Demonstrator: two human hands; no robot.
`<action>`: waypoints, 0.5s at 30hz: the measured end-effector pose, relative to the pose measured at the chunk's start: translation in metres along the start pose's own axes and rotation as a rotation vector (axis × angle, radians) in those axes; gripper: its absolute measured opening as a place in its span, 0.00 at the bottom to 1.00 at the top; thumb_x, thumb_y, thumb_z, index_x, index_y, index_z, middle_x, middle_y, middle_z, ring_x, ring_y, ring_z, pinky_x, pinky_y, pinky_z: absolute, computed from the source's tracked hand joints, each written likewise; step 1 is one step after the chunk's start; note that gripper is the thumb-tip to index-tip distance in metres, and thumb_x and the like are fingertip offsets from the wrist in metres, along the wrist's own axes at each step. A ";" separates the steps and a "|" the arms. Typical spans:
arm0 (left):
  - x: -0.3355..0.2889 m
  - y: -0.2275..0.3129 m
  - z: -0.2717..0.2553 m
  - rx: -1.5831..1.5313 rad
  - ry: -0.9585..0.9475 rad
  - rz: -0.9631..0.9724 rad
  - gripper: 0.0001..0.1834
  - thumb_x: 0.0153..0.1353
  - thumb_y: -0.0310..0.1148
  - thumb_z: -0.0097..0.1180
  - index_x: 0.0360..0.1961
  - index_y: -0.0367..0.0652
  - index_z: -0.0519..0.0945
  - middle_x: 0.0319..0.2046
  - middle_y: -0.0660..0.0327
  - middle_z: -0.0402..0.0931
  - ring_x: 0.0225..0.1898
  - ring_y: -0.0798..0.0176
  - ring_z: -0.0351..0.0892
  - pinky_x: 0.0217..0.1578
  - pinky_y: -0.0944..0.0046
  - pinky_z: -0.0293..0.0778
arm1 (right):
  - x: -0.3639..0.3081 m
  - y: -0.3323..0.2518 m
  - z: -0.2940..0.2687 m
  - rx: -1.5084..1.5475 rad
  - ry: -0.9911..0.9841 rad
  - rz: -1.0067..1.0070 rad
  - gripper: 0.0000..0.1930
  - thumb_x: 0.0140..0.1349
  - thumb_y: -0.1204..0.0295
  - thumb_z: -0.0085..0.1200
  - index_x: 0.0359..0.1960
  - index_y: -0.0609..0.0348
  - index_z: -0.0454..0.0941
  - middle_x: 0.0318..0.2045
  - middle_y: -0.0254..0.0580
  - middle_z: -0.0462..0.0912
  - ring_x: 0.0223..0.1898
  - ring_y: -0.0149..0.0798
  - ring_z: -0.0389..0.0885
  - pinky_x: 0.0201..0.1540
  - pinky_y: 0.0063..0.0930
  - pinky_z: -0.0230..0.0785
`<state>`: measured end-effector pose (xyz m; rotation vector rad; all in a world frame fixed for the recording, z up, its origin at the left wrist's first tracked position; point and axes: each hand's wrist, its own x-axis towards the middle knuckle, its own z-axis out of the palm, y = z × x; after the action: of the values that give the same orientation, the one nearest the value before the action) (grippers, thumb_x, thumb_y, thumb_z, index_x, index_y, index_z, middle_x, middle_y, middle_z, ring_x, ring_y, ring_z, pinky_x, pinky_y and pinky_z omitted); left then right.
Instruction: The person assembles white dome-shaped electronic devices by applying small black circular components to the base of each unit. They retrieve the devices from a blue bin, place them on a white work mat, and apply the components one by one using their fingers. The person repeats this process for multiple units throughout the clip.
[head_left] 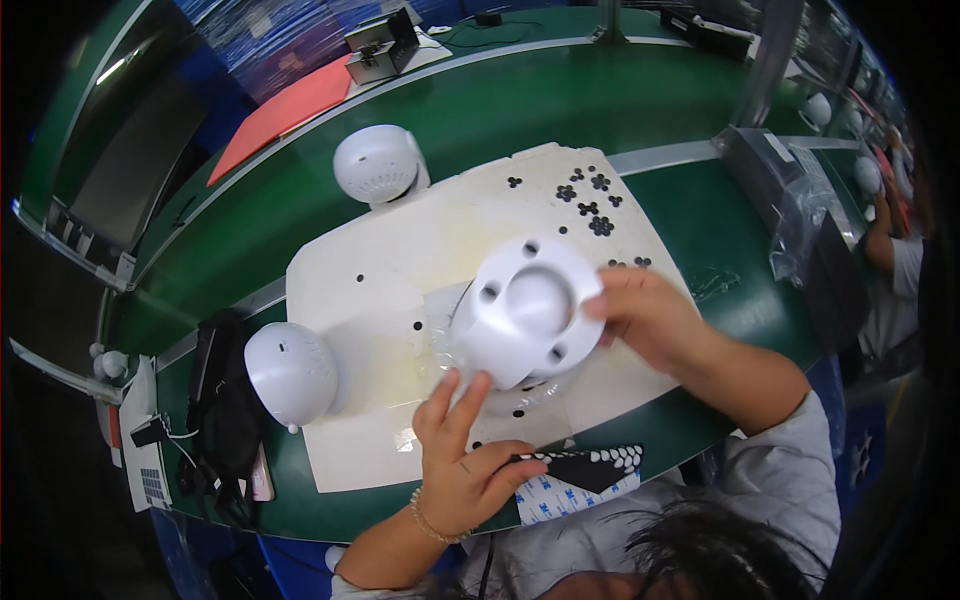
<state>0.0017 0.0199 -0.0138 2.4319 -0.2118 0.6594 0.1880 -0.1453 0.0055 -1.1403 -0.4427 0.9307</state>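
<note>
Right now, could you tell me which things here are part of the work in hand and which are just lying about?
In hand: white round housing, held by left hand and right hand; small black pads; sticker sheet.

Lying about: two white domes; black pouch; red folder.

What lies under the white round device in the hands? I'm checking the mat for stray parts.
The white mat and crinkled clear film show around the device; directly beneath is hidden.

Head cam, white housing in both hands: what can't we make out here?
- Underside of the white housing: faces away, hidden by its own body.
- Right hand fingertips: tucked behind the housing rim.
- Left hand contact with the housing: too unclear to tell.
- Small black pads on the white sheet: too small for detail.
- Black pouch: contents hidden.
</note>
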 end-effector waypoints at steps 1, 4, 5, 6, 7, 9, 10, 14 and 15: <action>0.004 0.009 -0.006 -0.024 0.047 -0.026 0.10 0.40 0.39 0.64 0.23 0.48 0.80 0.53 0.53 0.66 0.56 0.51 0.59 0.49 0.56 0.55 | 0.010 -0.006 -0.008 0.064 -0.008 -0.025 0.08 0.56 0.70 0.51 0.31 0.62 0.76 0.24 0.33 0.77 0.22 0.25 0.72 0.27 0.19 0.64; 0.000 -0.005 -0.004 -0.267 -0.089 -0.011 0.10 0.41 0.36 0.64 0.24 0.45 0.79 0.43 0.58 0.73 0.43 0.55 0.70 0.42 0.59 0.63 | 0.044 -0.025 -0.031 0.168 0.295 -0.181 0.10 0.56 0.66 0.48 0.31 0.61 0.75 0.25 0.34 0.77 0.25 0.27 0.74 0.26 0.19 0.66; 0.005 -0.005 -0.002 -0.290 -0.037 0.012 0.10 0.43 0.35 0.63 0.25 0.42 0.79 0.30 0.60 0.76 0.28 0.59 0.74 0.30 0.63 0.67 | 0.057 -0.032 -0.044 0.153 0.249 -0.263 0.10 0.57 0.66 0.48 0.32 0.61 0.76 0.28 0.35 0.78 0.28 0.28 0.75 0.29 0.20 0.67; 0.004 -0.003 -0.003 -0.307 -0.090 -0.069 0.10 0.43 0.35 0.63 0.25 0.41 0.78 0.28 0.60 0.75 0.26 0.60 0.74 0.28 0.64 0.67 | 0.069 -0.041 -0.050 0.062 0.280 -0.372 0.10 0.58 0.69 0.47 0.33 0.63 0.76 0.29 0.35 0.77 0.29 0.28 0.75 0.33 0.21 0.68; 0.005 -0.002 -0.003 -0.334 -0.155 -0.138 0.10 0.44 0.35 0.63 0.25 0.41 0.78 0.25 0.60 0.75 0.24 0.60 0.73 0.26 0.65 0.67 | 0.079 -0.045 -0.059 -0.198 0.400 -0.432 0.09 0.57 0.70 0.47 0.34 0.62 0.76 0.30 0.35 0.77 0.31 0.30 0.76 0.34 0.23 0.68; 0.007 -0.001 -0.004 -0.364 -0.165 -0.167 0.10 0.47 0.35 0.62 0.26 0.40 0.78 0.19 0.58 0.73 0.19 0.61 0.72 0.20 0.68 0.67 | 0.108 -0.043 -0.083 -0.892 0.611 -0.633 0.09 0.56 0.72 0.47 0.36 0.60 0.76 0.31 0.36 0.77 0.33 0.34 0.76 0.36 0.26 0.69; 0.006 0.000 -0.004 -0.388 -0.175 -0.211 0.11 0.47 0.35 0.62 0.27 0.39 0.78 0.20 0.58 0.73 0.19 0.62 0.73 0.21 0.68 0.67 | 0.125 -0.036 -0.105 -1.329 0.703 -0.767 0.08 0.56 0.72 0.47 0.36 0.59 0.76 0.32 0.36 0.77 0.35 0.36 0.76 0.37 0.28 0.69; 0.005 0.002 -0.003 -0.512 -0.177 -0.332 0.11 0.49 0.35 0.61 0.30 0.39 0.77 0.21 0.58 0.74 0.21 0.64 0.74 0.22 0.69 0.68 | 0.149 -0.028 -0.156 -1.893 0.761 -0.725 0.08 0.53 0.71 0.49 0.35 0.56 0.77 0.36 0.38 0.76 0.39 0.42 0.74 0.40 0.34 0.69; 0.006 0.003 -0.004 -0.544 -0.170 -0.349 0.12 0.49 0.35 0.61 0.31 0.39 0.76 0.21 0.58 0.74 0.21 0.64 0.74 0.23 0.69 0.68 | 0.152 -0.026 -0.165 -1.947 0.736 -0.601 0.09 0.55 0.68 0.47 0.33 0.57 0.77 0.34 0.39 0.77 0.38 0.42 0.75 0.39 0.36 0.68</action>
<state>0.0045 0.0193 -0.0065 1.9284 -0.0239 0.2007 0.4036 -0.1189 -0.0567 -2.6448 -1.0060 -0.8703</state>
